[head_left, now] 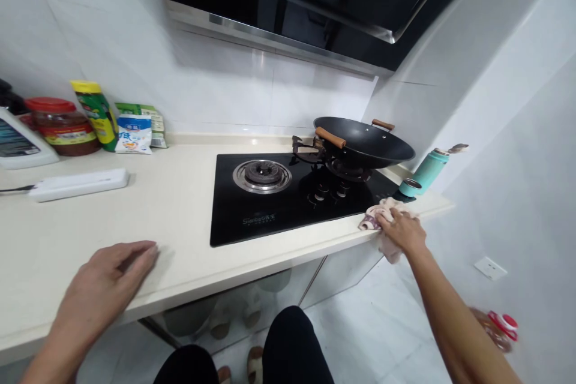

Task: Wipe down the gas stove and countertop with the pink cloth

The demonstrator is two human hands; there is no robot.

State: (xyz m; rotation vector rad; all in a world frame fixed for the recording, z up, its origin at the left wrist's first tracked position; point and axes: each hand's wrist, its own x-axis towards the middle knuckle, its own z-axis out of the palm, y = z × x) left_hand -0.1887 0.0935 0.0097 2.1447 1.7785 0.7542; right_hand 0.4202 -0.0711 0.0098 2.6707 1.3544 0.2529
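Now, the pale pink cloth [374, 215] looks crumpled, with a purplish patch on its left end, and it lies at the front edge of the counter [180, 210], by the right front corner of the black stove [252, 216], held under the half-closed right hand [404, 231]. Its longer spread goes roughly along this edge, purplish end pointing left, while one fold hangs downward; the left hand [108, 273], loosely open, seems empty.
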